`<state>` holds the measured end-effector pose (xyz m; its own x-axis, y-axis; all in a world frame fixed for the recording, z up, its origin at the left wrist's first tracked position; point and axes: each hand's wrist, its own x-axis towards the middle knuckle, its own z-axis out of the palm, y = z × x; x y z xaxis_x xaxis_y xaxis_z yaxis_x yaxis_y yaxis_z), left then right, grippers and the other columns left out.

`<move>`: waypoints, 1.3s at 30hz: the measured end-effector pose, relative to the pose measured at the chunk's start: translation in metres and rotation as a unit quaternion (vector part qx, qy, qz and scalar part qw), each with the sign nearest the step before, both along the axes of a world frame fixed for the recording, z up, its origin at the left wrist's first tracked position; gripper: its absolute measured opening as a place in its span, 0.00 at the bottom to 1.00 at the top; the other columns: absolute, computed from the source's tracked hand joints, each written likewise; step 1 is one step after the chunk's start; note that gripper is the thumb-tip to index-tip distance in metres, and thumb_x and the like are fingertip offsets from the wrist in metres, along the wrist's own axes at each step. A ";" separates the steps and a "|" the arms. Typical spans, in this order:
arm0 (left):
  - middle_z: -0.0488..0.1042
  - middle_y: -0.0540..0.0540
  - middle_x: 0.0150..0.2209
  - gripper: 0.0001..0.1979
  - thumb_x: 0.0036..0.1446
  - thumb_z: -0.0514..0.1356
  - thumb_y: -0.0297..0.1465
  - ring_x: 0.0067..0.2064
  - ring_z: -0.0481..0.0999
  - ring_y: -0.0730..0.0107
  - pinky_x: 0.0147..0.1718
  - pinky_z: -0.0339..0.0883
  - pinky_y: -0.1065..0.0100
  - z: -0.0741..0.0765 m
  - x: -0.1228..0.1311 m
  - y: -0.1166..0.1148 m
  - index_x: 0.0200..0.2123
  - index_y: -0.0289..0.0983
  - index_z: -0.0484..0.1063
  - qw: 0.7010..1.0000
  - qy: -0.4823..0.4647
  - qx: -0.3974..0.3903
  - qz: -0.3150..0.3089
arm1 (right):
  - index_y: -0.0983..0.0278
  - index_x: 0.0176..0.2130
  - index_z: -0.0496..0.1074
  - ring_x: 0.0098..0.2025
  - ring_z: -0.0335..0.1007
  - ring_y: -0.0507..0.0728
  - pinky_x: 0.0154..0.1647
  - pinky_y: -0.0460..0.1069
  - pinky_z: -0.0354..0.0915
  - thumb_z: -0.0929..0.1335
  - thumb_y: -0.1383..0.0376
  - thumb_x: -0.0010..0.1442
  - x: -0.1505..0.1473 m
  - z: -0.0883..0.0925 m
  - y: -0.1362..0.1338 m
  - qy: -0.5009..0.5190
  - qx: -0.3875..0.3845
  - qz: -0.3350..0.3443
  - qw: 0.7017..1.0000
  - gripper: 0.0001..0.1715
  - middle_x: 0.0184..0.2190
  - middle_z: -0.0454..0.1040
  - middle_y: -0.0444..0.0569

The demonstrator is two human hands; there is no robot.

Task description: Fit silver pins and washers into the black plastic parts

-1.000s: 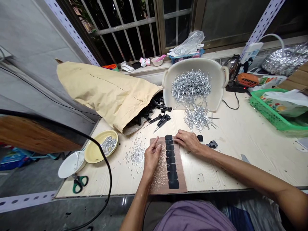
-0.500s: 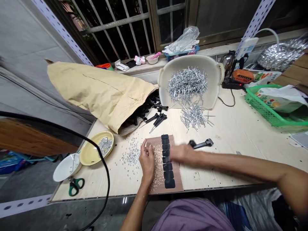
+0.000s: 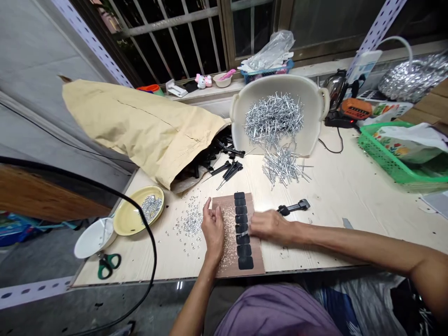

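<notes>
A brown board (image 3: 258,261) lies at the near edge of the table, bearing a column of black rounded pads (image 3: 245,262) and a scatter of tiny pale bits (image 3: 229,233). My left hand (image 3: 213,229) rests on its left edge, thumb and index finger apart, the other fingers partly curled, nothing visible in it. Over the pads, from the right, my right hand (image 3: 269,226) is closed; a small greyish piece shows at its fingertips, too unclear to name. Small shiny clear pieces (image 3: 191,221) lie left of the board. Beyond my right hand is a black plastic clip-like part (image 3: 297,206).
A paper sack (image 3: 147,126) spills black parts with metal pins (image 3: 229,172). Nails (image 3: 283,165) spill from a white basin (image 3: 241,135). At left are a yellow bowl (image 3: 122,219), white bowl (image 3: 86,242), green-handled scissors (image 3: 109,266) and a black cable (image 3: 154,252). A green basket (image 3: 385,156) stands right.
My right hand, blurred before, is now sharp and slightly nearer to me along the column of pads. My left hand stays at the board's left edge. The view has shifted slightly.
</notes>
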<state>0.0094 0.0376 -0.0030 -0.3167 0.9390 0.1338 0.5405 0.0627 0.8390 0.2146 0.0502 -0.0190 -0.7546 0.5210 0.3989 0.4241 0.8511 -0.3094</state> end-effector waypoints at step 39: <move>0.70 0.44 0.36 0.10 0.60 0.52 0.29 0.41 0.65 0.62 0.34 0.60 0.65 -0.001 -0.087 0.038 0.35 0.39 0.73 0.939 0.308 -0.049 -0.144 | 0.65 0.40 0.73 0.38 0.58 0.56 0.40 0.50 0.55 0.59 0.64 0.66 -0.077 -0.007 0.167 -0.077 0.077 -0.008 0.994 0.15 0.33 0.69 0.51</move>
